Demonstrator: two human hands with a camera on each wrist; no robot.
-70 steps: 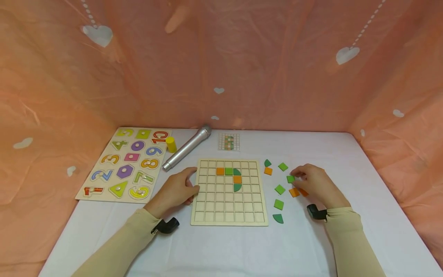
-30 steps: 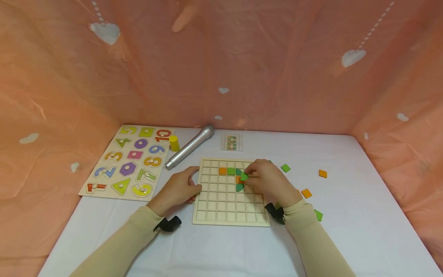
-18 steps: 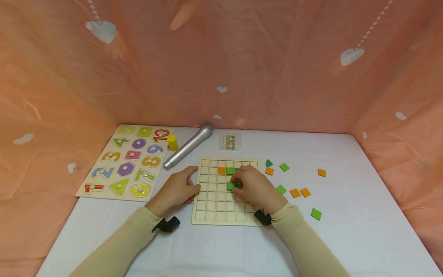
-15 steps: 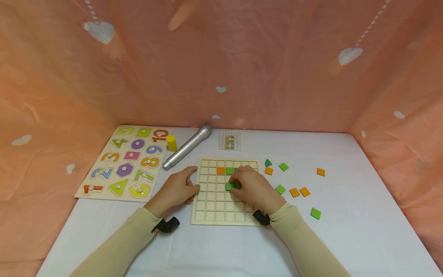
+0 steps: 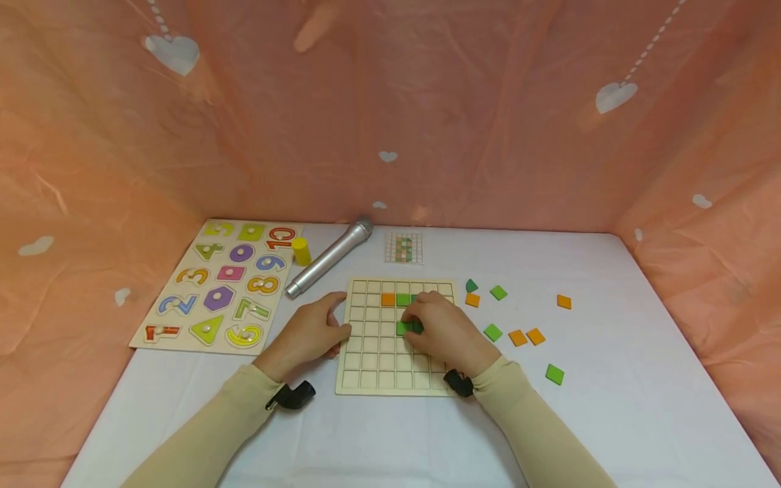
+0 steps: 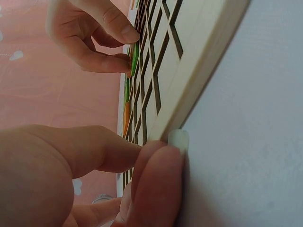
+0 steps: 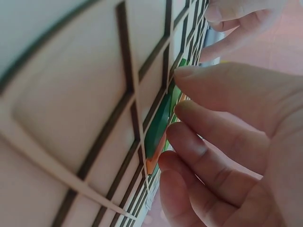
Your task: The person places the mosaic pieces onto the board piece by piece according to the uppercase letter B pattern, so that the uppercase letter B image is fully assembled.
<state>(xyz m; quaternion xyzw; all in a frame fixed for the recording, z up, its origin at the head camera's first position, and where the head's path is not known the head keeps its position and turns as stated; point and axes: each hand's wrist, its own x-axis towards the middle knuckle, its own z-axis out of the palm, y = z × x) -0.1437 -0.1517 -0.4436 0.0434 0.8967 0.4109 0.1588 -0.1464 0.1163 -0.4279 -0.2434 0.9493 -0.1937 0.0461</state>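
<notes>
The wooden grid board (image 5: 369, 362) lies mid-table. My left hand (image 5: 307, 337) grips its left edge between thumb and fingers; the left wrist view shows fingers on the board's rim (image 6: 189, 80). My right hand (image 5: 450, 333) is over the grid, pinching a light green square tile (image 5: 403, 329) between thumb and index finger. That tile lies in or just on a cell, left of a dark green rounded tile (image 7: 158, 127). An orange tile (image 5: 388, 299) and another green tile (image 5: 403, 299) sit in a row above. The right hand partly covers the other placed tiles.
Loose tiles, such as a green one (image 5: 554, 374) and an orange one (image 5: 517, 337), lie right of the board. Behind it are a small pattern card (image 5: 404, 249), a silver microphone (image 5: 329, 259) and a yellow cylinder (image 5: 301, 251). A number puzzle (image 5: 213, 288) lies left.
My right hand took a green square tile from the loose ones, carried it left and lowered it onto the grid. During the last half second it has barely moved. My left hand stayed at the board.
</notes>
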